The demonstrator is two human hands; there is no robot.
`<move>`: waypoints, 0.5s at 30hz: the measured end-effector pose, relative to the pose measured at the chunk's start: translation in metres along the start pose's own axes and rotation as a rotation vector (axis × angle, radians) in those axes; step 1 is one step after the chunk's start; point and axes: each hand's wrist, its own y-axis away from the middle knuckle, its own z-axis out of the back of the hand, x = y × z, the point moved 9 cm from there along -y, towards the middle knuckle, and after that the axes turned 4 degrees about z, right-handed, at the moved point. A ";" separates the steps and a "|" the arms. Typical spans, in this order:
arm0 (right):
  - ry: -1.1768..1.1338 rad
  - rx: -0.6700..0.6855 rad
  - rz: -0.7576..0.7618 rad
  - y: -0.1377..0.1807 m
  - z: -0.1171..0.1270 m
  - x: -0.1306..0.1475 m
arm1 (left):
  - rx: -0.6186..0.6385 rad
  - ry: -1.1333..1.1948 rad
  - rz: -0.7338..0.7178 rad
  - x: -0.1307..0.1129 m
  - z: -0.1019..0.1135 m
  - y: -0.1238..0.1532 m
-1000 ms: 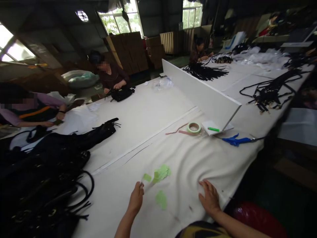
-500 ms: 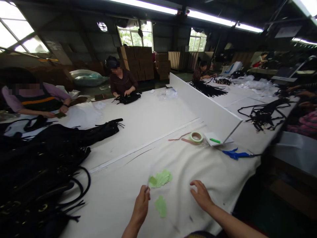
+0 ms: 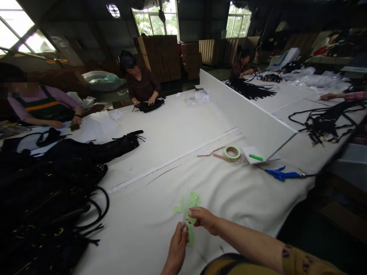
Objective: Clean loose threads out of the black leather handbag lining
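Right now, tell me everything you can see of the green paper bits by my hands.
The green paper bits are small, thin, pale-green irregular pieces, lying flat in a loose cluster on the white cloth near the table's front edge. The right hand reaches over them, the left hand pinches something thin beside them; another piece shows between the hands.

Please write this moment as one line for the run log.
left hand: pinching clear strip with green tag | right hand: fingers at same strip | green paper pieces: on white cloth just beyond hands | tape roll: farther right
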 end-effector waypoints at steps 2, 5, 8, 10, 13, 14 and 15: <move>-0.019 0.019 0.029 -0.005 0.000 0.012 | 0.036 -0.006 0.001 0.000 -0.010 0.003; -0.001 0.007 0.059 -0.011 0.004 0.028 | 0.075 -0.023 0.017 0.002 -0.019 0.005; 0.054 0.007 0.108 -0.011 -0.001 0.039 | 0.086 -0.030 0.042 0.004 -0.022 0.003; 0.094 0.010 0.166 -0.006 -0.009 0.044 | 0.080 -0.026 0.039 0.003 -0.022 0.000; 0.132 -0.005 0.200 0.001 -0.018 0.042 | 0.061 -0.005 0.013 -0.005 -0.021 -0.006; 0.144 -0.003 0.194 0.003 -0.019 0.039 | 0.060 -0.004 -0.001 -0.008 -0.020 -0.007; 0.161 0.008 0.186 0.005 -0.020 0.038 | 0.062 -0.014 -0.016 -0.011 -0.020 -0.008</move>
